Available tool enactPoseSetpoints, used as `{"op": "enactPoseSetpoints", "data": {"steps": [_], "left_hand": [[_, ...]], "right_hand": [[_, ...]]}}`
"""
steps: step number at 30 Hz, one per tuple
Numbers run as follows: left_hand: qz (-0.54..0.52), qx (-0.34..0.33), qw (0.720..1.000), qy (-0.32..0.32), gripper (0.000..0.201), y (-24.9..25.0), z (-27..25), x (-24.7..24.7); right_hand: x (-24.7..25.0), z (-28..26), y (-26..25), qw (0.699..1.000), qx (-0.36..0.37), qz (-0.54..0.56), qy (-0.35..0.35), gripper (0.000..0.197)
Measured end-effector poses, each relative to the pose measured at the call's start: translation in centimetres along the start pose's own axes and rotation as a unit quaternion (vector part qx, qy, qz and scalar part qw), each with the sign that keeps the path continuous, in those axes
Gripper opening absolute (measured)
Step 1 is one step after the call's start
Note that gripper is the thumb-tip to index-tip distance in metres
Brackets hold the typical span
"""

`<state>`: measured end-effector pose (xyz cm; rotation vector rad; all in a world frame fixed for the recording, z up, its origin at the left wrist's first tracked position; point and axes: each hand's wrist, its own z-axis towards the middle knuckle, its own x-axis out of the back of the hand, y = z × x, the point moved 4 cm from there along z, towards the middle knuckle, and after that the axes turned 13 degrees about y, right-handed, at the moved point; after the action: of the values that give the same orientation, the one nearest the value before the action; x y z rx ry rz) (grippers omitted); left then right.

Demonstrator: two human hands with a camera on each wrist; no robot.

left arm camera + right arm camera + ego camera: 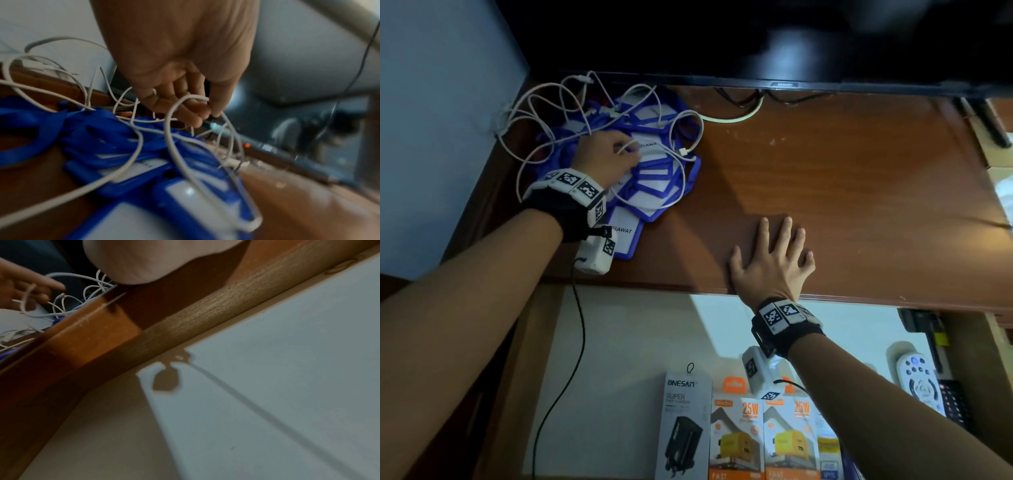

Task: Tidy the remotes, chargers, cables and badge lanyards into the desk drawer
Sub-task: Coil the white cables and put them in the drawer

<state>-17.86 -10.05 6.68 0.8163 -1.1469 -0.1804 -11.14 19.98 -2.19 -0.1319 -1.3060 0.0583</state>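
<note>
Brown wooden desk (842,178) under a dark monitor, its drawer (626,342) pulled open below.

At the desk's back left corner, the left hand (606,156) reaches into a tangle of white cables (544,113) lying over a heap of blue badge lanyards (654,178), its fingers curled round one cable loop. The right hand (774,260) lies flat on the desk's front edge, fingers spread and straight, holding nothing. Inside the drawer, boxed chargers (743,438) stand side by side near the front, and a white remote (919,380) lies at the right beside a black remote (955,401).
</note>
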Motion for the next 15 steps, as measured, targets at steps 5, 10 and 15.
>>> {"op": "enactPoseSetpoints", "data": {"steps": [5, 10, 15], "left_hand": [[-0.163, 0.029, 0.986, 0.001, 0.019, 3.4, -4.5, 2.6], [-0.222, 0.005, 0.974, 0.041, 0.013, 5.5, -10.5, 5.2], [-0.237, -0.008, 0.970, 0.050, 0.007, 5.6, -15.5, 7.2]], "right_hand": [[0.1, 0.0, 0.1, 1.000, -0.007, 0.002, 0.005, 0.073], [0.3, 0.1, 0.3, 1.000, -0.011, 0.006, -0.023, 0.075], [1.1, 0.0, 0.4, 0.997, -0.014, 0.024, -0.078, 0.081]]}}
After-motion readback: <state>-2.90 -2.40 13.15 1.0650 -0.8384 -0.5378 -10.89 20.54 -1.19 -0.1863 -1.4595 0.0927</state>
